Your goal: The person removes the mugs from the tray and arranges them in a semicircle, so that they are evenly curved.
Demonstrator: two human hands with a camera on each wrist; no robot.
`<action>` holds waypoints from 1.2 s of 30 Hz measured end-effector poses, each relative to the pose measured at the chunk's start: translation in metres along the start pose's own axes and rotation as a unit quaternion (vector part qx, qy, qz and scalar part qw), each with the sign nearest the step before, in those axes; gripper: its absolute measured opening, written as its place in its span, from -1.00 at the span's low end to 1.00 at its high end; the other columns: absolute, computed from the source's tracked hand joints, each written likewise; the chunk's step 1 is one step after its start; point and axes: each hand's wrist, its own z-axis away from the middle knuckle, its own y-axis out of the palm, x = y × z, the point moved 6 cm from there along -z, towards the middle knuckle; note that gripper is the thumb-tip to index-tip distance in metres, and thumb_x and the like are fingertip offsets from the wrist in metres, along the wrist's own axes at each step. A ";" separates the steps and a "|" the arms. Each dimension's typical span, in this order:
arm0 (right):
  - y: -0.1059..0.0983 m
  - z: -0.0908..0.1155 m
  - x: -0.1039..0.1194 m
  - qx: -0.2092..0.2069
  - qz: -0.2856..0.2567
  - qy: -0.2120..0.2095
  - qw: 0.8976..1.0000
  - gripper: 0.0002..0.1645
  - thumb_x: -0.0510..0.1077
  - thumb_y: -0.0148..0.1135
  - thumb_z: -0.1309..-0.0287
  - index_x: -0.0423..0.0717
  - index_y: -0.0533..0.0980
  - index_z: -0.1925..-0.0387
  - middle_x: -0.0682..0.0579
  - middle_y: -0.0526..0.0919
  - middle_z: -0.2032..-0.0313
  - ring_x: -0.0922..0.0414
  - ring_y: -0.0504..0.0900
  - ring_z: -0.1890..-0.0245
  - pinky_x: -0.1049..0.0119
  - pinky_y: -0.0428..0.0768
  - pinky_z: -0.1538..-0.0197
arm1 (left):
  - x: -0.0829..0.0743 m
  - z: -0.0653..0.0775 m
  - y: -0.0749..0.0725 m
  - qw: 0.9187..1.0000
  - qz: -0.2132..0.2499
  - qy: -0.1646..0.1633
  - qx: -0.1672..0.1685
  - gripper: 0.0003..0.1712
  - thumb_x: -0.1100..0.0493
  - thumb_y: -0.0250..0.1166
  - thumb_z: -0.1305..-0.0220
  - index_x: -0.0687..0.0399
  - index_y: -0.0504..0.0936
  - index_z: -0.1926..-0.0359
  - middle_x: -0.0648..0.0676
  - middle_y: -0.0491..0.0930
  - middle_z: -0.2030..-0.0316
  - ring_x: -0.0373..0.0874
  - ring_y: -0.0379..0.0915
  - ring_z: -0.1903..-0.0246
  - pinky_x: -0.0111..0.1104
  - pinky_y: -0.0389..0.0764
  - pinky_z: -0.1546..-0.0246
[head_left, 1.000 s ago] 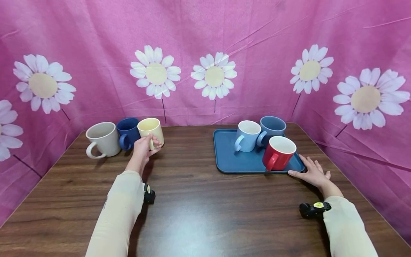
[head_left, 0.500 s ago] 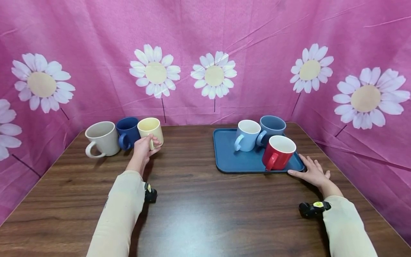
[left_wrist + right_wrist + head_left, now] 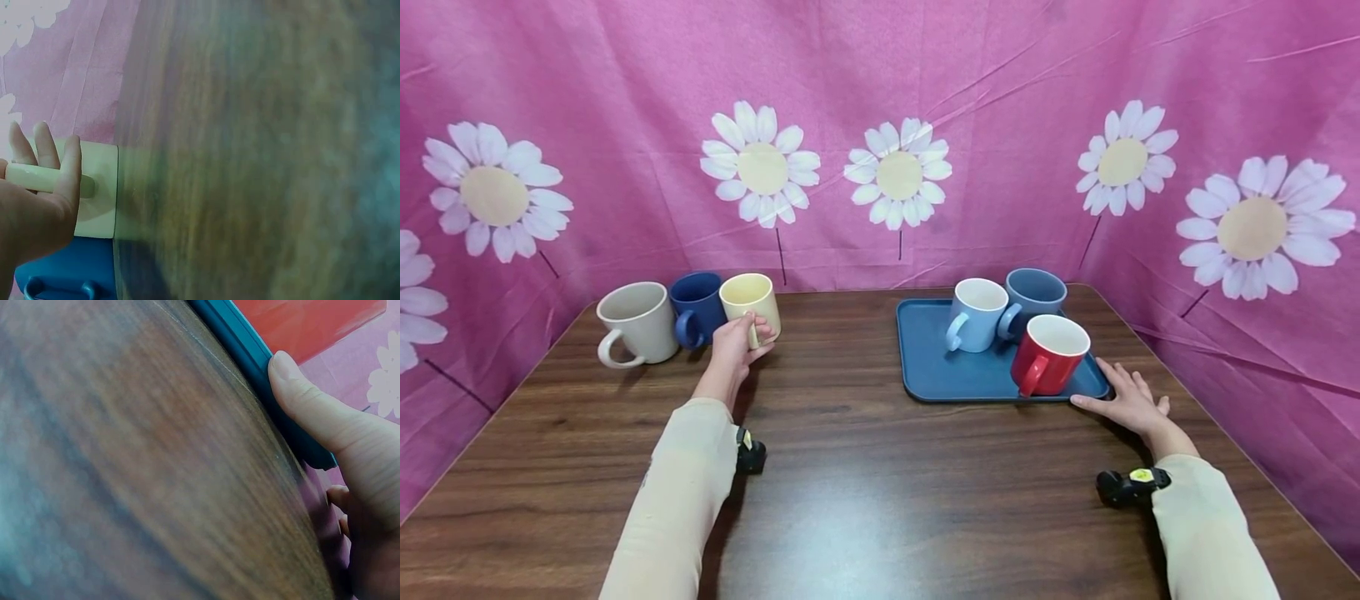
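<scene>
At the back left, my left hand holds the pale yellow mug by its handle. In the left wrist view the fingers go about that handle, and the mug stands on the table. My right hand lies at the near right corner of the blue tray, fingers spread. Its thumb touches the tray's front edge, seen close in the right wrist view as a teal rim. A red mug, a light blue mug and a grey-blue mug stand on the tray.
Left of the yellow mug, a dark blue mug stands close beside it, then a large off-white mug. The brown wooden table ends at a pink cloth with daisies behind and at the sides.
</scene>
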 end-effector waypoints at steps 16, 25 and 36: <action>-0.001 -0.002 0.001 -0.006 -0.001 -0.003 1.000 0.14 0.33 0.07 0.10 -0.19 -0.24 -0.27 -0.46 -0.28 -0.17 -0.37 -0.45 -0.12 -0.45 -0.46 0.23 | -0.003 0.007 0.002 0.998 -0.060 0.000 0.007 -0.70 0.00 0.01 -0.23 0.19 0.40 0.37 -0.03 0.55 0.60 -0.13 0.49 0.29 -0.15 0.35 0.07; -0.001 -0.003 0.000 -0.007 0.001 0.000 1.000 0.15 0.34 0.07 0.10 -0.18 -0.25 -0.27 -0.45 -0.30 -0.18 -0.36 -0.47 -0.13 -0.43 -0.50 0.21 | -0.004 0.010 0.001 0.994 -0.104 0.020 0.007 -0.71 0.06 -0.04 -0.28 0.23 0.40 0.31 -0.10 0.54 0.63 -0.19 0.49 0.31 -0.10 0.29 0.02; 0.000 -0.002 0.000 -0.006 0.000 0.002 1.000 0.16 0.34 0.07 0.10 -0.18 -0.26 -0.27 -0.45 -0.30 -0.18 -0.35 -0.49 -0.13 -0.42 -0.52 0.21 | -0.004 0.012 -0.005 0.992 -0.120 0.026 -0.005 -0.72 0.07 -0.05 -0.28 0.21 0.45 0.28 -0.15 0.54 0.66 -0.28 0.49 0.37 -0.07 0.26 0.02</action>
